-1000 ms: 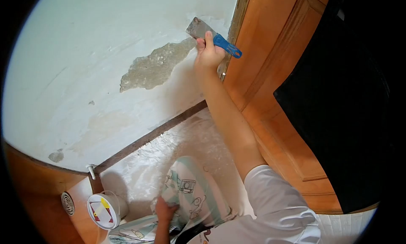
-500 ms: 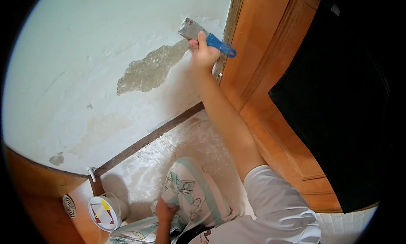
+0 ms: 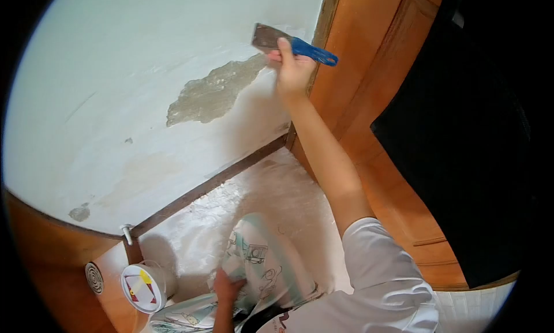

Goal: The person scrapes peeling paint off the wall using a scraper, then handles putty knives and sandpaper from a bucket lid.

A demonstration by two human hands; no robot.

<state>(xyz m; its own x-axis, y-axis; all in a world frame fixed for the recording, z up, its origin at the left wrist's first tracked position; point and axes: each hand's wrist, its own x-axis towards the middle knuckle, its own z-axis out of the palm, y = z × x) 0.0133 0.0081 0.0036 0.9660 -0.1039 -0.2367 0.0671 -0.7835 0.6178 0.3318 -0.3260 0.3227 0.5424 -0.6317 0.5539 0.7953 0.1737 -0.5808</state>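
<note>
My right hand [image 3: 295,73] is closed around a putty knife [image 3: 314,51] with a blue handle, thumb on top. Its wide, stained metal blade [image 3: 271,38] points up and left at the wall, just above the upper right end of a bare grey patch [image 3: 213,93]. I cannot tell whether the blade touches the surface. Low in the view, my left hand [image 3: 227,287] rests on my patterned trouser leg [image 3: 259,258], thumb apart from the fingers, with nothing seen in it.
A lidded white bucket [image 3: 140,290] stands lower left, near a round drain [image 3: 94,277] and a white pipe stub [image 3: 126,234]. A wooden door [image 3: 358,62] borders the wall on the right. Flakes and dust cover the floor [image 3: 202,212]. A black sheet-like shape [image 3: 456,137] blocks the right side.
My right hand has moved slightly right and up with the putty knife, whose handle now lies flatter. The view has shifted a little. My left hand stays on my leg.
</note>
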